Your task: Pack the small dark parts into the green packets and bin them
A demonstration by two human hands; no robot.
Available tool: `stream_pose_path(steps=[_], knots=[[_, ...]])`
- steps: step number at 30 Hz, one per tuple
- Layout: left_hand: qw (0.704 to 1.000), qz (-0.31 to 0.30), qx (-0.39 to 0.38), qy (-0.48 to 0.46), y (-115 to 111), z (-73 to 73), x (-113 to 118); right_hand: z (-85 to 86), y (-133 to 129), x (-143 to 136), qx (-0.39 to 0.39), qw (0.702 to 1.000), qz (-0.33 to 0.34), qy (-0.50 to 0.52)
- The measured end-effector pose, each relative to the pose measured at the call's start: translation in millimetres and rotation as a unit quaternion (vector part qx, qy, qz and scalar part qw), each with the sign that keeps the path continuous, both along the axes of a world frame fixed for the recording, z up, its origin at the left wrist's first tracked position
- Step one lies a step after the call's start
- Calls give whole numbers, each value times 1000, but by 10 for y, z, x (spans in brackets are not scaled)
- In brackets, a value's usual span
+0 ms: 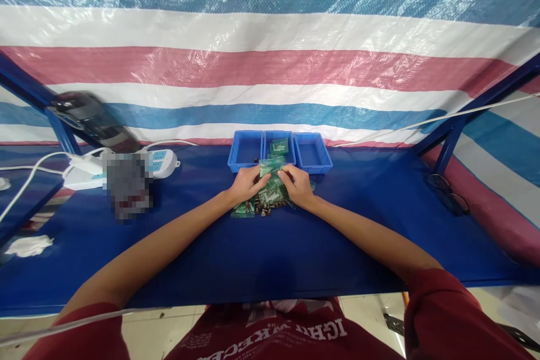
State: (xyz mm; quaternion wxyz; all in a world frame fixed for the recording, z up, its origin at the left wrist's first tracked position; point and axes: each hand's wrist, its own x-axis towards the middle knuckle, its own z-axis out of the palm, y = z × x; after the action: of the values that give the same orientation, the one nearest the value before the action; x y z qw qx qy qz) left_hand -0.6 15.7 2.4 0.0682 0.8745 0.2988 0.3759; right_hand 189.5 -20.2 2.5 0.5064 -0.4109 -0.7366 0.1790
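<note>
My left hand and my right hand pinch a small green-tinted plastic bag from either side, thumbs toward each other. The bag is over the front of the middle blue bin. Below my hands lies a heap of similar green bags with pale pieces inside. Small brown and metallic parts, too small to name, are scattered at its front edge. One more green bag lies flat beneath my left wrist. Another green bag rests in the middle bin. My fingers partly hide the heap.
Three blue bins stand side by side: left, middle and right. On the blue table, a white power strip, a pixelated object and a dark bottle sit left; glasses lie right.
</note>
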Motion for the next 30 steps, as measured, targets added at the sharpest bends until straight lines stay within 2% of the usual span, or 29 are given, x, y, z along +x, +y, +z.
stream_pose_path(steps=[6,30], knots=[[1000,-16,9,-13,-8,20,14,14,-10,-6,11,1000,1,3],[1000,1,0,-4,-5,-11,-5,-25,7,-20,11,1000,0,15]])
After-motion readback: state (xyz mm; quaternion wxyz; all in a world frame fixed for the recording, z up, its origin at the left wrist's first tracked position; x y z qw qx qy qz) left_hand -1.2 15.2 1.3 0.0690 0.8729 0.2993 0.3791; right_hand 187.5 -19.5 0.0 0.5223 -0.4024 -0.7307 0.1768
